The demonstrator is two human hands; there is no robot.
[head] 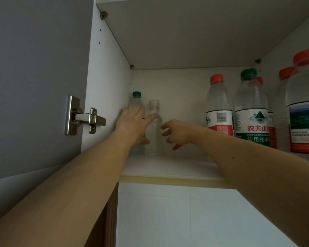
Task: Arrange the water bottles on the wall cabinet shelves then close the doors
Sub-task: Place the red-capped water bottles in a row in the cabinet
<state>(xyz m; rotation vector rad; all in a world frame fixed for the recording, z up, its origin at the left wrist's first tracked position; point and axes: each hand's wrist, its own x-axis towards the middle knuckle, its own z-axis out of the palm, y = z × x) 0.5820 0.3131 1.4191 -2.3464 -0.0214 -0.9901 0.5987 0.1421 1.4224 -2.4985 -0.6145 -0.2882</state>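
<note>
Head view: white shelf (168, 168) inside wall cabinet (107, 72), grey door (34, 77) open.

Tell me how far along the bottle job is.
Done: several capped bottles stand on the shelf at right. In hand: the left hand touches a green-capped bottle in the back corner; the right hand reaches toward the uncapped bottle. Left: closing the open door.

Both forearms are bare, with no sleeves showing. The left hand (132, 122) and right hand (177, 132) wear no gloves; a small dark mole marks the right forearm, well behind the fingers.
</note>
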